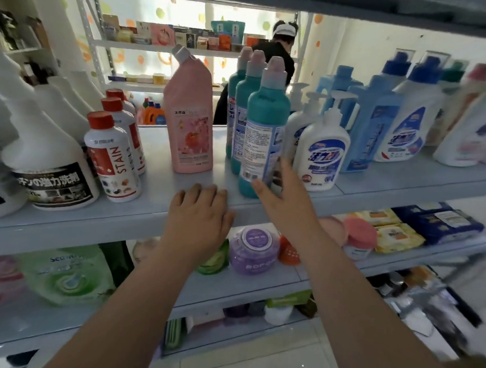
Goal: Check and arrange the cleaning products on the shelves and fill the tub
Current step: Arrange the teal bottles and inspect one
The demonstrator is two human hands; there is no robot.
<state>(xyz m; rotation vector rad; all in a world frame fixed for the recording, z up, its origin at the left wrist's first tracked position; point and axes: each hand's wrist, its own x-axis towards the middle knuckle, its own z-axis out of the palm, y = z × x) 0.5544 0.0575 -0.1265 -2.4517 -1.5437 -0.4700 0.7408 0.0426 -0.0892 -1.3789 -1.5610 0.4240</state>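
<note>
A person in black (279, 55) stands behind the shelving, beside spotted curtains (159, 13).

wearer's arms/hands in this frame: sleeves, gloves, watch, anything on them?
Nothing worn that shows. Both forearms are bare from the bottom edge of the frame up to the wrists, with no sleeve in view. The left hand and right hand are bare too: no gloves, rings, watch, bands or markings visible. Nails look short and unpainted.

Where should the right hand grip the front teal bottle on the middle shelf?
Grip the front teal bottle around its straight labelled body, below the narrow cap. Come from the front right, where the right hand already is, with open fingers beside the label. It stands upright; another teal bottle sits close behind, so the back is probably blocked.
</note>
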